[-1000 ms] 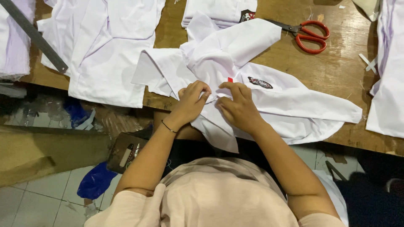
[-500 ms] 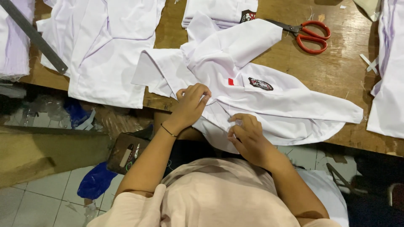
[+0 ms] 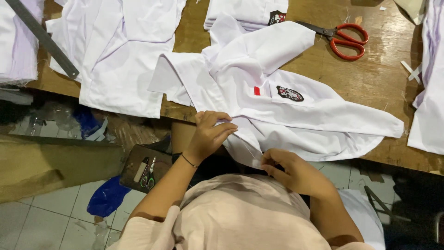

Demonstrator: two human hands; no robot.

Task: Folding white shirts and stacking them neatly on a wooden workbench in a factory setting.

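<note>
I'm watching the white shirt (image 3: 277,106) drape over the near edge of the wooden table (image 3: 370,74), and that overhang is my worry: a good part of the cloth hangs off the edge toward the lap, so a firm tug from below could, I judge, drag the whole garment off and onto the tiled floor (image 3: 41,217). The red-handled scissors (image 3: 344,39) lie open-bladed just beyond the sleeve, near enough that a sliding shirt might catch them and pull them along.

Left hand (image 3: 210,134) sits at the table edge, fingers curled and pinching a fold of the shirt's hem. Right hand (image 3: 289,169) is lower, below the table line, thumb and fingertips closed on the hanging corner of the same cloth. The two hands are apart, with the fabric stretched between them.

The shirt itself lies in front of both hands, its chest badge (image 3: 290,93) and small red patch (image 3: 257,90) facing up, just past the left hand. A metal ruler (image 3: 44,39) rests over other white pieces far left, well apart.
</note>
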